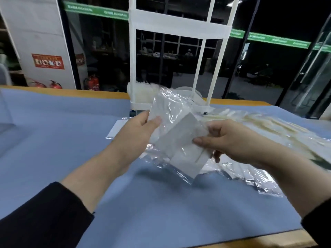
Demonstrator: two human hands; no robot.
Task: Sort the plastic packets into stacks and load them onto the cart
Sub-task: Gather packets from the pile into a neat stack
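A bundle of clear plastic packets with white contents (180,135) is held above the blue table mat. My left hand (138,133) grips its left side, thumb on top. My right hand (232,140) pinches its right edge. More white-filled packets (250,176) lie fanned out on the mat below my right hand. Cream-coloured packets (268,126) are spread at the right. The white cart (143,104) stands on the table just behind the bundle, with whitish packets (141,92) in its bottom tray.
A flat white packet (114,129) lies on the blue mat (53,140) left of my hands. The table's wooden edge (71,92) runs along the back. Fire extinguishers (93,83) and a white pillar (39,42) stand beyond it.
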